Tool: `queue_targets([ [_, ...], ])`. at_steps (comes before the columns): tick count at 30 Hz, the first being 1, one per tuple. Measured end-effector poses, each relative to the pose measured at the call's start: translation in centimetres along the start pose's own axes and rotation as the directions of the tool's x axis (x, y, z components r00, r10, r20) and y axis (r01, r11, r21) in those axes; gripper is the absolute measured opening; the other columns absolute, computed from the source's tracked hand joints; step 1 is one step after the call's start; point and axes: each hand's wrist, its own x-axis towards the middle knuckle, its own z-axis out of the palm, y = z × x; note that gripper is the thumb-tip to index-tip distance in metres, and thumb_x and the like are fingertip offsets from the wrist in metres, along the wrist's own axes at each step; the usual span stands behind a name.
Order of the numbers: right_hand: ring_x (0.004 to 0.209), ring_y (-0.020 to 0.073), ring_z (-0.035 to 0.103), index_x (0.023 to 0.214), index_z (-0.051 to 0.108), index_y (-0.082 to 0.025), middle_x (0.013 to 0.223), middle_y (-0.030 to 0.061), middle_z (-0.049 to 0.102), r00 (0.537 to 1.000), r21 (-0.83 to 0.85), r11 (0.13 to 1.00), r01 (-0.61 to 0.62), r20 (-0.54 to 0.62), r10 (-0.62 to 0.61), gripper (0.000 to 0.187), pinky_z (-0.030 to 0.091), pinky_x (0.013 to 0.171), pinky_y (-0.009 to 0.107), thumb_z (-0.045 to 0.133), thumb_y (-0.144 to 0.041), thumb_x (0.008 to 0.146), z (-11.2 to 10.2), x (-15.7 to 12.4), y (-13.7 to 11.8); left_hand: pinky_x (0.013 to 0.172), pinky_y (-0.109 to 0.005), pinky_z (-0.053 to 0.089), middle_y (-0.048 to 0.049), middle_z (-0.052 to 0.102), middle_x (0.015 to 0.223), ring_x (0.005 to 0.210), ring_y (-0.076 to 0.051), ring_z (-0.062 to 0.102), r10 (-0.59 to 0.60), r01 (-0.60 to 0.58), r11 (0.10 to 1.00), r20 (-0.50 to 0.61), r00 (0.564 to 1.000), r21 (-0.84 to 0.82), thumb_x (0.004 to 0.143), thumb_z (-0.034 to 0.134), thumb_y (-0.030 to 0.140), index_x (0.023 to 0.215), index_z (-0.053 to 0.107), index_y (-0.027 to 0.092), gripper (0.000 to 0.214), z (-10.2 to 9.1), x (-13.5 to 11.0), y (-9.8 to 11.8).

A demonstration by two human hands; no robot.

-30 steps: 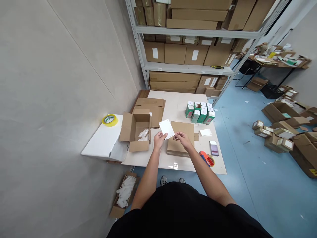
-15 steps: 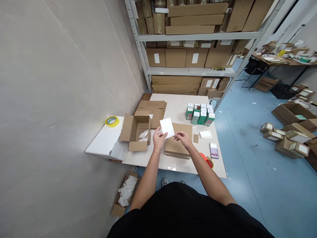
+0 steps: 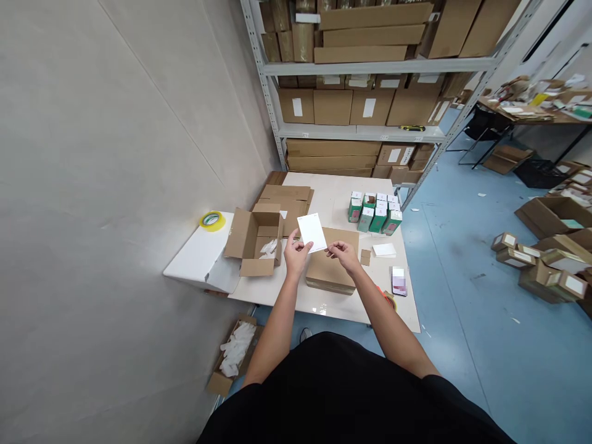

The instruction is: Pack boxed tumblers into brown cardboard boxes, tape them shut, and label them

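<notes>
My left hand (image 3: 296, 255) and my right hand (image 3: 343, 254) both pinch a white card (image 3: 312, 232), held tilted above a stack of flat brown cardboard (image 3: 330, 271) on the pale table (image 3: 333, 305). The left hand grips the card's lower left edge. The right hand's fingertips close on its lower right corner. An open cardboard box (image 3: 253, 237) with white packets inside stands just left of my left hand.
Several small green-and-white boxes (image 3: 375, 211) stand at the table's far right. A white pad (image 3: 383, 249), a phone (image 3: 398, 280) and a tape dispenser (image 3: 388, 298) lie to the right. Yellow tape roll (image 3: 213, 220) sits far left. Shelving (image 3: 370, 92) with cartons stands behind; boxes litter the blue floor.
The card and both hands have risen slightly and shifted a little away from me. The camera view has drifted; the grip on the card is the same.
</notes>
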Motion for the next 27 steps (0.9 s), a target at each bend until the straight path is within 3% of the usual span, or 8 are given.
queue_targets([
  [18,0.074,0.0181,0.069,0.08,0.066,-0.022,0.082,0.005,0.076,0.999,0.032,0.999,-0.002,0.048,0.0,0.035,0.053,0.074,0.033,0.082,-0.052,0.073,0.1,0.1,0.0,0.081,-0.03,0.05,0.0012,0.069,0.074,0.074,-0.017,0.065,-0.035,0.035,0.999,0.008,0.999,0.001,0.078,0.086,0.035,0.155,0.05,0.016,0.087,0.6,-0.3,-0.3],
  [21,0.075,0.0181,0.069,0.082,0.065,-0.023,0.079,0.0033,0.074,0.997,0.048,0.999,0.024,0.072,-0.028,0.036,0.053,0.076,0.033,0.08,-0.056,0.077,0.4,0.1,0.2,0.086,-0.033,0.052,-0.006,0.074,0.096,0.087,-0.021,0.069,-0.082,0.08,0.995,0.022,0.996,0.061,0.07,0.092,0.033,0.153,0.053,0.021,0.092,0.9,-0.4,-0.6],
  [24,0.076,0.0179,0.069,0.084,0.063,-0.024,0.078,0.0018,0.072,0.995,0.045,0.998,0.047,0.082,-0.051,0.04,0.052,0.075,0.032,0.078,-0.06,0.077,0.8,0.2,0.4,0.091,-0.037,0.054,-0.0143,0.07,0.128,0.111,-0.028,0.067,-0.013,0.009,0.991,0.033,0.999,0.134,0.069,0.094,0.032,0.13,0.073,0.024,0.066,1.4,-0.9,-0.5],
  [26,0.075,0.0179,0.068,0.084,0.062,-0.024,0.079,0.0012,0.071,0.994,0.02,0.997,0.073,0.085,-0.074,0.042,0.051,0.074,0.032,0.077,-0.063,0.078,1.1,0.2,0.4,0.096,-0.04,0.054,-0.0141,0.074,0.125,0.116,-0.03,0.067,0.027,-0.042,0.992,0.125,0.992,0.119,0.081,0.086,0.04,0.11,0.081,0.022,0.034,1.7,-1.4,-0.3],
  [27,0.075,0.018,0.067,0.084,0.061,-0.025,0.079,0.0009,0.071,0.992,0.0,0.996,0.092,0.086,-0.092,0.042,0.051,0.074,0.033,0.076,-0.064,0.079,1.2,0.2,0.4,0.097,-0.041,0.055,-0.0133,0.077,0.119,0.114,-0.03,0.069,0.023,-0.041,0.995,0.19,0.982,0.089,0.086,0.08,0.043,0.105,0.083,0.021,0.029,1.8,-1.6,-0.1],
])
